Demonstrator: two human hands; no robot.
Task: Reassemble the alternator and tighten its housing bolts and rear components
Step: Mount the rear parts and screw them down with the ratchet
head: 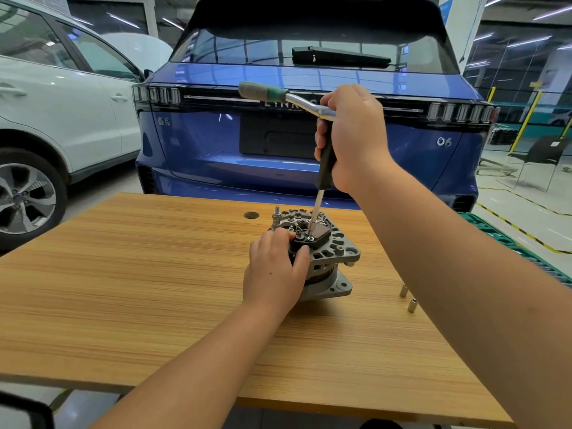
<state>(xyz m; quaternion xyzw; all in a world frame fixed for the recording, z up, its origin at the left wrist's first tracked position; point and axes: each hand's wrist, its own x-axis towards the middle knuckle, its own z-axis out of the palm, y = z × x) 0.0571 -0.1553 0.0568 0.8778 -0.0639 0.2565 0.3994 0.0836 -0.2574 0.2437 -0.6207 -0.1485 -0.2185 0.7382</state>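
Alternator (pixel 322 258) upright near the middle of a wooden worktop (pixel 139 289), rear end up, steadied by the left hand (pixel 275 270), its grip wrapped around the near side of the housing, thumb against the dark rear cover. Right hand (pixel 353 140) raised above it, grip clenched around the black handle of a long driver (pixel 323 171), its thin shaft angled down to a socket seated on a fastener on the alternator's rear. Ratchet (pixel 278 96) with a grey and green handle attached at the driver's top, jutting left from the right hand. Two small sockets (pixel 408 300) on the worktop to the right of the alternator, well apart from it. Green tray (pixel 495 236) past the worktop's right edge. Behind, blue car (pixel 309 144) tail-on; white car (pixel 62 119) at left.
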